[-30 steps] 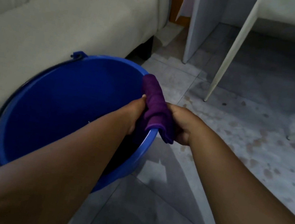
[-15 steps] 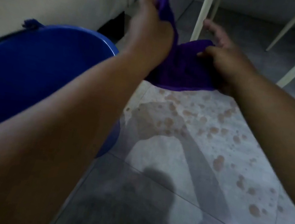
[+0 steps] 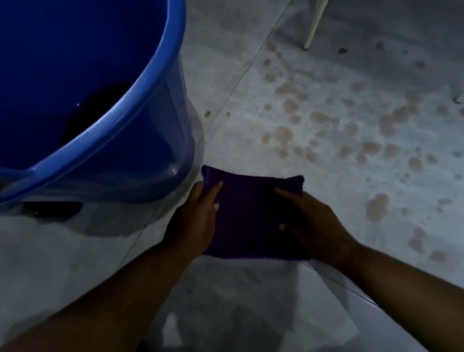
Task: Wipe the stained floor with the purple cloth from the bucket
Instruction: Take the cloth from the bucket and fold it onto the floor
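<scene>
**Purple cloth laid flat on tiled floor beside bucket**

Head view:

- Purple cloth [image 3: 251, 217]: soft, napped fabric, folded to a rough square, lying flat on the floor [image 3: 329, 174] just right of the bucket base. Near corners hidden beneath the hands.
- Left hand [image 3: 195, 218]: resting on the cloth's left edge, fingers extended and pressed flat, nothing grasped.
- Right hand [image 3: 316, 226]: resting on the cloth's right side, fingers spread and relaxed on the fabric, nothing grasped.
- Floor: grey tiles, smooth with a dull sheen, divided by thin grout lines. Round reddish-brown stains [image 3: 322, 120] scattered across the tile beyond and right of the cloth, apart from it.
- Blue bucket [image 3: 164, 56]: glossy plastic, round, with thick rolled rim and a handle mount at the near edge. Holds dark water low inside; small glints on the surface. Other contents too dark to tell.
- White chair legs [image 3: 317, 14]: slender, tapered, standing at the far edge of the stained area, well apart from the cloth.
</scene>
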Available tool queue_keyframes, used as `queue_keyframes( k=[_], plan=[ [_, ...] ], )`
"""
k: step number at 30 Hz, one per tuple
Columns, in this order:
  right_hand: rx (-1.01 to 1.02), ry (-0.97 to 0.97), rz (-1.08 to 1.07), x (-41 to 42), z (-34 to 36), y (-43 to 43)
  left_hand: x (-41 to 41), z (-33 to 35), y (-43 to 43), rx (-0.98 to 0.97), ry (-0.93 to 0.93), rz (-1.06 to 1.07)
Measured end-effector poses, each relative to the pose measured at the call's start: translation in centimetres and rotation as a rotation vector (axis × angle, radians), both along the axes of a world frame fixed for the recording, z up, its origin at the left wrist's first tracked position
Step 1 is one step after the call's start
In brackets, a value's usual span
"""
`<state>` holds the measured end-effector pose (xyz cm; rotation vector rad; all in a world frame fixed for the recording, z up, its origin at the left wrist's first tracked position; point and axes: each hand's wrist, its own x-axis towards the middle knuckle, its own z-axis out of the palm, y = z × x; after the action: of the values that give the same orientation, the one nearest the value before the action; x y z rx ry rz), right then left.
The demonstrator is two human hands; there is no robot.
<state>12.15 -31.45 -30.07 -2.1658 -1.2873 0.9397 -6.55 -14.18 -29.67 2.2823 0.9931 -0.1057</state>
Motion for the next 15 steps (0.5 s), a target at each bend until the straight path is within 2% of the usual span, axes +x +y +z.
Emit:
queue_keyframes(
  k=[5, 7, 9, 11, 15],
  plan=[
    [0.262, -0.612, 0.322, -2.6, -2.7, -2.6, -5.3, -3.5, -0.5, 0.179, 0.170, -0.083],
    [0.379, -0.743, 0.356, -2.0, -2.4, -1.6, -6.3, -4.1, -0.3, 0.304, 0.190, -0.113],
    [0.470, -0.793, 0.379, -2.0, -2.0, 0.4, -6.2, -4.3, 0.1, 0.356, 0.218, -0.109],
    [0.504, -0.747, 0.482, -4.0, -2.7, 2.9, -5.6, -4.2, 0.3, 0.371, 0.207, -0.116],
    [0.255, -0.527, 0.698, -7.6, -6.1, 5.2, -5.0, -4.2, 0.9, 0.319, 0.169, -0.172]
  ],
)
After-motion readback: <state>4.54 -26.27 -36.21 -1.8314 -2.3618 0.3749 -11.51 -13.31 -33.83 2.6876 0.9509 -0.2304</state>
